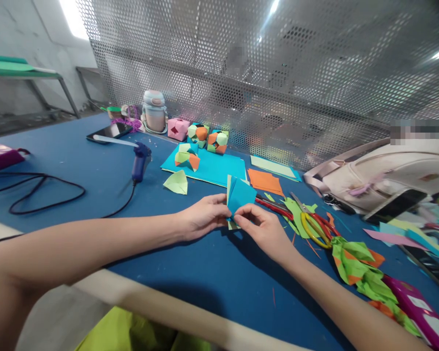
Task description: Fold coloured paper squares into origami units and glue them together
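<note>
Above the table [175,273], blue paper [242,194] near-upright.

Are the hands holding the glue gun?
No, the glue gun rests on the table; the left hand and right hand hold blue paper.

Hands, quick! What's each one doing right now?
Left hand: closed, holding the blue paper by its left side.
Right hand: closed, thumb and finger pinching the same paper near its bottom.
</note>
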A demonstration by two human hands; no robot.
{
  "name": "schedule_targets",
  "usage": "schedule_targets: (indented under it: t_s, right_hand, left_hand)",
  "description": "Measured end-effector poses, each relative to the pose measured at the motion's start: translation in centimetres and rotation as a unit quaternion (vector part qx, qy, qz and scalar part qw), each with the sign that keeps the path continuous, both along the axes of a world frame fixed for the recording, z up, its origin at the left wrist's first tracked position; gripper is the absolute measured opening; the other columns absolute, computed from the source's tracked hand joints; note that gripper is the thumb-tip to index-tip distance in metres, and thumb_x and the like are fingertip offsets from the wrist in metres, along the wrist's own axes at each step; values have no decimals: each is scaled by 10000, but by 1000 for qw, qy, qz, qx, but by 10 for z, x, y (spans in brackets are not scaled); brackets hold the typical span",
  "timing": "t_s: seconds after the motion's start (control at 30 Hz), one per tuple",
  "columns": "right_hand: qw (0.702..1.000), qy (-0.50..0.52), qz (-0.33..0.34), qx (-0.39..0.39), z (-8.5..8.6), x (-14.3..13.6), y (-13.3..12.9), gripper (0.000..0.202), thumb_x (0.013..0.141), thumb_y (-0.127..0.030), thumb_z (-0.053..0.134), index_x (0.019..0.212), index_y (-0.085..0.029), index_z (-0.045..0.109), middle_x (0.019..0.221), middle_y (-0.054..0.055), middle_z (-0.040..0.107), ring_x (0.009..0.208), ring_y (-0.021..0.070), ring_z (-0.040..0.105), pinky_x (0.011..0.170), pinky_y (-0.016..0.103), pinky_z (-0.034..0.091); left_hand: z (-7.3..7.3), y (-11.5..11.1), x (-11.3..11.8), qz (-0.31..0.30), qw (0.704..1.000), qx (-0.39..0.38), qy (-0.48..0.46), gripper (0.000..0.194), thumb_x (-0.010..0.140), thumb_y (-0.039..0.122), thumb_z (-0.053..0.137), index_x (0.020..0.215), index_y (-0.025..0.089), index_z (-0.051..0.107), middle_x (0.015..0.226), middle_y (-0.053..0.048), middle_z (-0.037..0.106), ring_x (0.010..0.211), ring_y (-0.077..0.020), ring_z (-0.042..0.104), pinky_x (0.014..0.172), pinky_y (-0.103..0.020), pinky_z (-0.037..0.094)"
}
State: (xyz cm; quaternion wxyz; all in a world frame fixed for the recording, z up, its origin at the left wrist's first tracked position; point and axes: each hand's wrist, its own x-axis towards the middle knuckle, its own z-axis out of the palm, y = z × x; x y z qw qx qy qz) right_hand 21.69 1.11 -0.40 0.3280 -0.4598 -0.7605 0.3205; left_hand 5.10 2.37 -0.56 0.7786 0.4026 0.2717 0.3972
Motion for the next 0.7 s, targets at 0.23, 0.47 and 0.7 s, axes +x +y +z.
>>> schedule_targets:
  t_s: [0.23, 0.47, 0.7]
  right_hand:
    - [1000, -5, -13, -17, 1, -1, 2, 183, 808, -325, 506, 718, -184, 581, 680, -16, 559, 646, 122, 480, 599, 241, 383]
    - [999, -10, -6, -49, 2, 1, 3, 166, 765, -294, 505, 681, -180, 592, 666, -14, 580, 630, 127, 490, 608, 253, 379]
    - [998, -14, -1, -55, 3, 2, 4, 146, 738, -280, 530, 674, -182, 617, 668, -8, 613, 629, 135, 528, 615, 254, 406]
  left_hand:
    - [2, -3, 2, -2, 1000, -15, -16, 265, 586, 33, 620, 828, 137, 594, 753, 0, 590, 668, -104, 571, 686, -258, 442]
    - [-2, -2, 3, -8, 999, -1, -31, 315, 557, 5, 613, 847, 127, 600, 748, -11, 601, 665, -106, 558, 655, -236, 432]
    - [-7, 0, 1, -14, 1000, 7, -23, 289, 566, 20, 598, 829, 139, 591, 695, 7, 581, 633, -100, 542, 630, -240, 411]
